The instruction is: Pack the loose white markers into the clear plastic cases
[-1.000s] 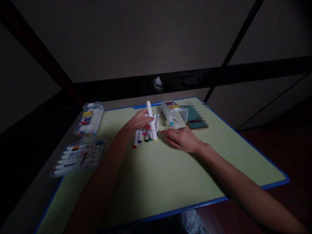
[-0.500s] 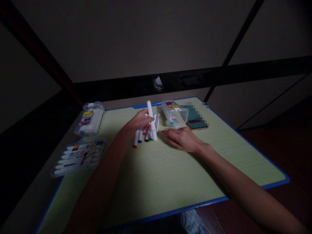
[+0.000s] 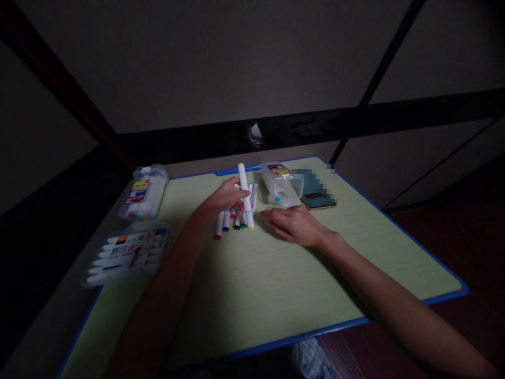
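My left hand [image 3: 223, 197] is closed around a bunch of white markers [image 3: 236, 217] with coloured caps, their lower ends resting on the green table [image 3: 256, 295]. One yellow-tipped marker [image 3: 244, 189] stands taller than the others in the bunch. To the right of the markers my right hand [image 3: 295, 223] lies flat on the table, fingers stretched toward them and holding nothing.
A clear plastic marker case [image 3: 278, 181] lies open behind my right hand, beside a dark phone [image 3: 317, 192]. At the table's left edge sit a clear tub of markers [image 3: 144, 192] and a flat pack of markers [image 3: 126, 252]. A dark wall rail runs behind.
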A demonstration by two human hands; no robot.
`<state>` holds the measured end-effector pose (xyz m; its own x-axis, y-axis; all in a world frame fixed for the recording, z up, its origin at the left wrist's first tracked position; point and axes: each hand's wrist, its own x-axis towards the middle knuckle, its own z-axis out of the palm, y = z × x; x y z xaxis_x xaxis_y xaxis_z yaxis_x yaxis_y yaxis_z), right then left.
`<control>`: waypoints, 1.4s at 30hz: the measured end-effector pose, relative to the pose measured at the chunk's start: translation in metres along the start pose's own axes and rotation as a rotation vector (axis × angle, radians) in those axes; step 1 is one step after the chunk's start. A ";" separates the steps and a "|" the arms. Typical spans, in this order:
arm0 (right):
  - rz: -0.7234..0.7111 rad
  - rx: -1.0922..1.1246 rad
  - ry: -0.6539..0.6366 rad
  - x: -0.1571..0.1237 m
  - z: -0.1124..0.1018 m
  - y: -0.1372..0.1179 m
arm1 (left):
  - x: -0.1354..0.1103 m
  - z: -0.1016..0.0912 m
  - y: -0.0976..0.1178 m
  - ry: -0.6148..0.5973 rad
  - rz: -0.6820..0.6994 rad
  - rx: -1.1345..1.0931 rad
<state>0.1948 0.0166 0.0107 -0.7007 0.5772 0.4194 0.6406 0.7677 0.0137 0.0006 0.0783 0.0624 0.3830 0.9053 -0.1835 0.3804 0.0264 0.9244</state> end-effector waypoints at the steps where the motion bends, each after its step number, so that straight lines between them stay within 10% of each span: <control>1: 0.000 -0.002 0.001 0.000 0.000 0.000 | -0.001 0.000 0.000 -0.001 0.000 0.000; 42: 0.018 -0.008 0.028 -0.001 -0.002 0.001 | 0.002 0.000 -0.002 0.012 0.029 -0.035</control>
<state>0.1962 0.0161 0.0118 -0.6803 0.5828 0.4445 0.6556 0.7550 0.0134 0.0008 0.0797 0.0600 0.3836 0.9107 -0.1530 0.3394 0.0150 0.9405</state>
